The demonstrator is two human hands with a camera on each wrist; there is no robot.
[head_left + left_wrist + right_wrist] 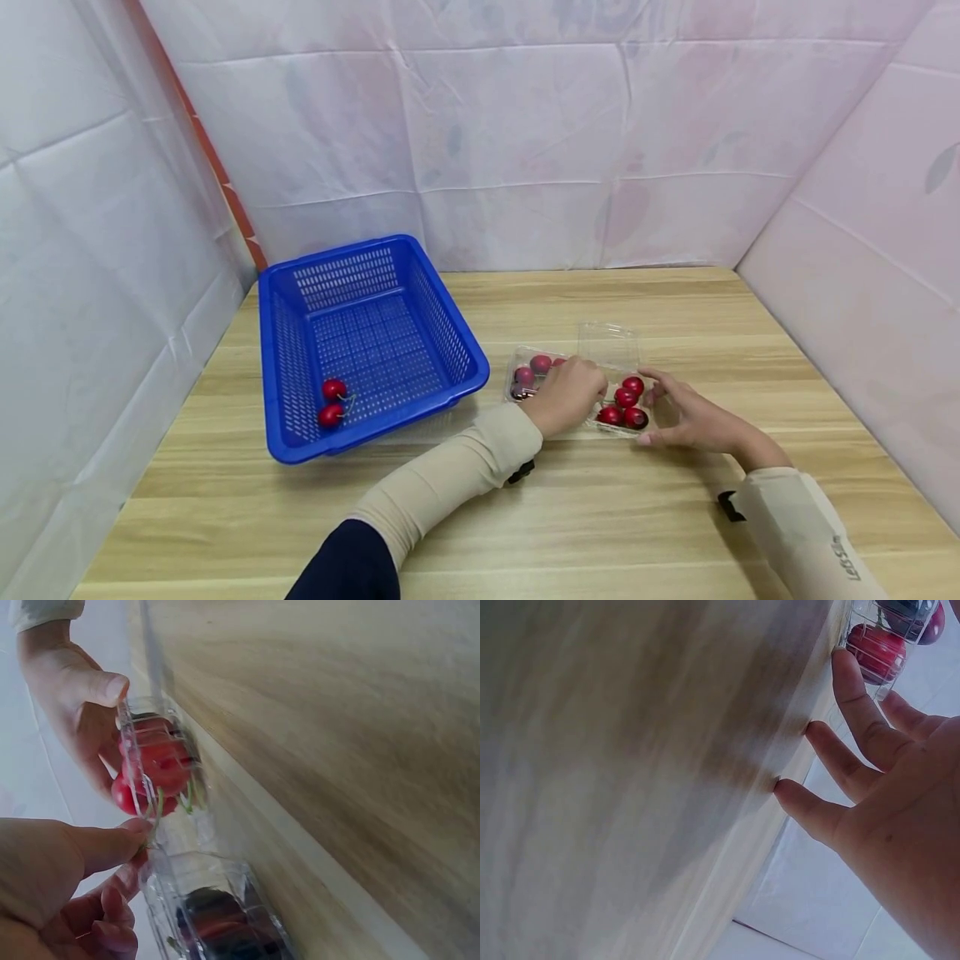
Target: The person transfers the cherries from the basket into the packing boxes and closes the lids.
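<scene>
My left hand [567, 396] is over clear plastic packaging, and its thumb and forefinger pinch a thin green cherry stem [156, 814]. Red cherries [625, 398], one of them dark, lie bunched at the right end of the clear plastic box [129, 731]. At that end my right hand [693, 421] holds the box between thumb and finger, its other fingers [810, 810] spread down toward the tabletop. Left of my left hand, more clear plastic [517, 354] contains red and dark cherries [225, 922], partly hidden by the hand.
A blue perforated basket [468, 379] stands at the left, with two stemmed red cherries [331, 402] in its near left corner. The clear lid [609, 337] is folded back behind the box. Pale cloth walls [517, 150] enclose the wooden table [570, 533].
</scene>
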